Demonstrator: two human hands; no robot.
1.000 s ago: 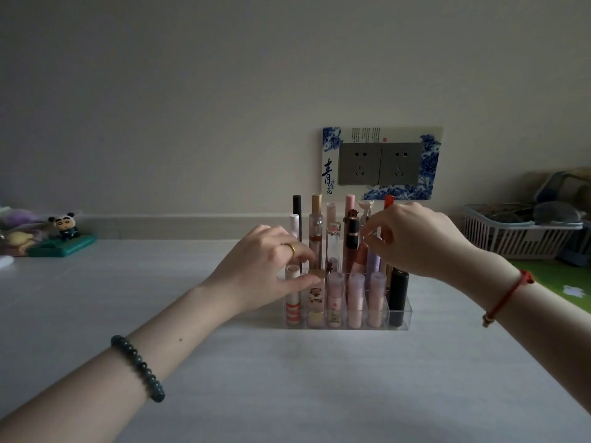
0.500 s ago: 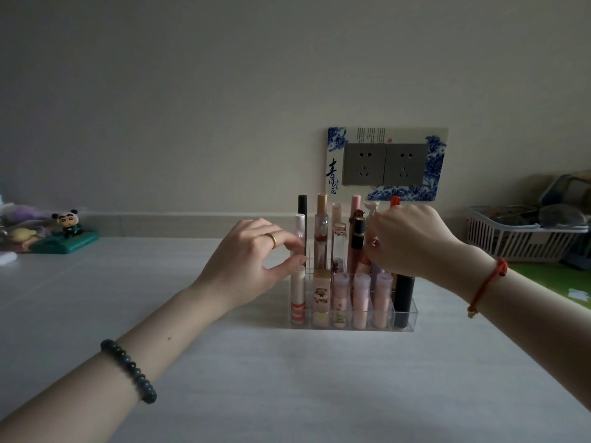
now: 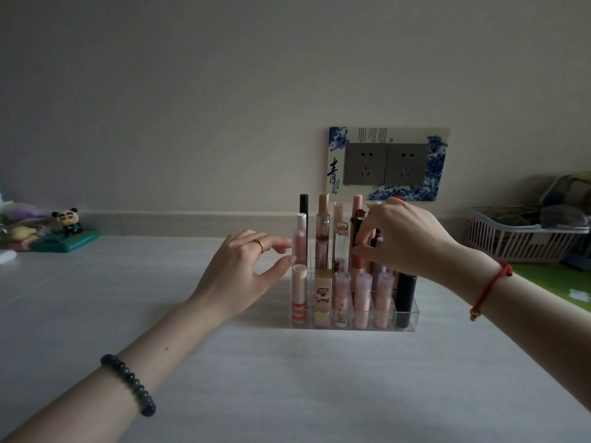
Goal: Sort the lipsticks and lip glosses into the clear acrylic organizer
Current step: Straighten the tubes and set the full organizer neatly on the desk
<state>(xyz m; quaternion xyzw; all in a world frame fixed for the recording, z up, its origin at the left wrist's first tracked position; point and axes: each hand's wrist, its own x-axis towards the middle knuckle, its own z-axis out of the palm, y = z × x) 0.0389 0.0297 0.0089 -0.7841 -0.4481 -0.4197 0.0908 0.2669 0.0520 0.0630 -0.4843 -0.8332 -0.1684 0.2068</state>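
Since a second earlier the left hand (image 3: 243, 273) had drawn back off the front row and lay at the left end of the clear acrylic organizer (image 3: 411, 314), so the short front tubes stood uncovered; the right hand (image 3: 409, 241) had stayed among the taller tubes behind. The left fingers (image 3: 281, 244) were loose and held nothing, their tips level with a pink lip gloss (image 3: 300, 241) with a white cap in the left column; whether they touched it could not be told. The right fingers (image 3: 364, 233) were curled, thumb and forefinger pinching a dark lipstick (image 3: 354, 238) standing behind the front row. The organizer sat on the pale worktop (image 3: 287, 378), near the wall; its front row held a red-striped tube (image 3: 299, 295), a cartoon-printed tube (image 3: 321, 295), three pale pink tubes (image 3: 363, 295) and a black tube (image 3: 405, 298), all upright; behind them rose a tall black tube (image 3: 303, 203) and a gold-capped tube (image 3: 323, 225). A gold ring (image 3: 259, 244) and a dark bead bracelet (image 3: 128, 383) showed on the left hand and arm, a red cord (image 3: 491, 289) on the right wrist. A socket plate (image 3: 387, 164) with a blue-and-white surround was on the wall behind; a white basket (image 3: 524, 244) stood at the far right, a panda figure (image 3: 67, 222) at the far left.
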